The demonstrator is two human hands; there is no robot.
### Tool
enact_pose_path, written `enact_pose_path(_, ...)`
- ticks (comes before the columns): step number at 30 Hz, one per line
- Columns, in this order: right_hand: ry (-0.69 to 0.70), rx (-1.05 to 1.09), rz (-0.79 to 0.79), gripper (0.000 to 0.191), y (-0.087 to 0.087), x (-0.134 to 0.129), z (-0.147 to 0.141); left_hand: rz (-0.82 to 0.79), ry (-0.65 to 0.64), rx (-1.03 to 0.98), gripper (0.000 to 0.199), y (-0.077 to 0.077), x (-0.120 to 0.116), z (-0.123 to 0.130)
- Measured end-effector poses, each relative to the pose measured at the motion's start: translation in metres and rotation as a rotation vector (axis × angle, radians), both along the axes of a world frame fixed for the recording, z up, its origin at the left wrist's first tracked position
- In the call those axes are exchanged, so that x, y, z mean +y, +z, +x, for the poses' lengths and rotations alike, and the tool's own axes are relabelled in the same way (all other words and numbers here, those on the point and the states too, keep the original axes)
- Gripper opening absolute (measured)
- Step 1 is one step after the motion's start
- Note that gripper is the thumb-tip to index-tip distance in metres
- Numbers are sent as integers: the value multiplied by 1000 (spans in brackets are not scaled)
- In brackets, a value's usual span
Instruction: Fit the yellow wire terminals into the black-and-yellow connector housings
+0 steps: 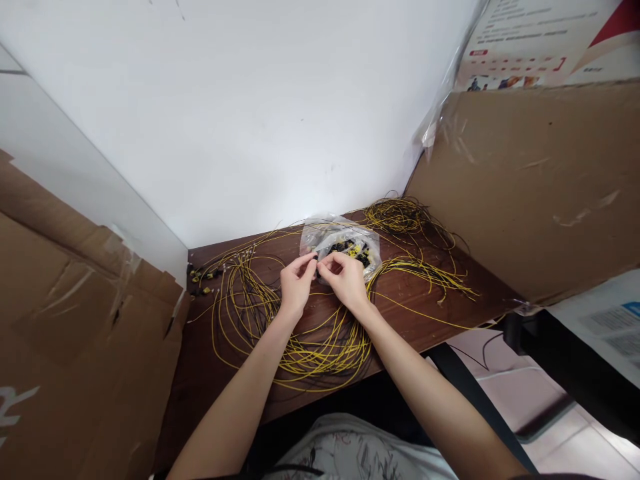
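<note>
Close together over the middle of the table, my left hand (pixel 296 285) and my right hand (pixel 349 281) are both closed, thumb against fingertips. A small black connector (pixel 316 257) shows between my left fingertips. My right fingertips meet it from the other side; fingers hide most of it. Just behind the hands lies an opened clear plastic bag (pixel 313 235) with black and yellow connectors (pixel 356 249) inside. A big loose coil of yellow and black wires (pixel 320 357) spreads below and to the left of my hands, partly under my forearms.
Another tangled wire coil (pixel 397 215) lies at the back right, and a bundle of wire ends (pixel 430 272) fans out right. Several wired connectors (pixel 203 277) rest at the left edge. Cardboard (pixel 80 320) stands left, more cardboard (pixel 525 180) right, a white wall (pixel 240 120) behind.
</note>
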State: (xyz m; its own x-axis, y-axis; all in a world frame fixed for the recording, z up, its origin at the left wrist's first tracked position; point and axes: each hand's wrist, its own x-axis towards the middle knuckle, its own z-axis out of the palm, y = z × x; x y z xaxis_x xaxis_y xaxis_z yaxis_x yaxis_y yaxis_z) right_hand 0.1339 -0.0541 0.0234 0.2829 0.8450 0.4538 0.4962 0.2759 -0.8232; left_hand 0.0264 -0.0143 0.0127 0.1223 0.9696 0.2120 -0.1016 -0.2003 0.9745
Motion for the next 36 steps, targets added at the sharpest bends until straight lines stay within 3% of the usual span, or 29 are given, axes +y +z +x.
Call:
enact_pose_path(9, 43, 219, -87, 16, -3, 6, 1, 10, -15, -4, 21, 1, 0, 0)
enact_pose_path(19, 35, 282, -105, 14, -7, 9, 2, 34, -23, 5, 19, -1, 1, 0)
enact_pose_path(36, -75, 54, -33, 11, -2, 2, 2, 97, -40, 43, 18, -2, 0, -1)
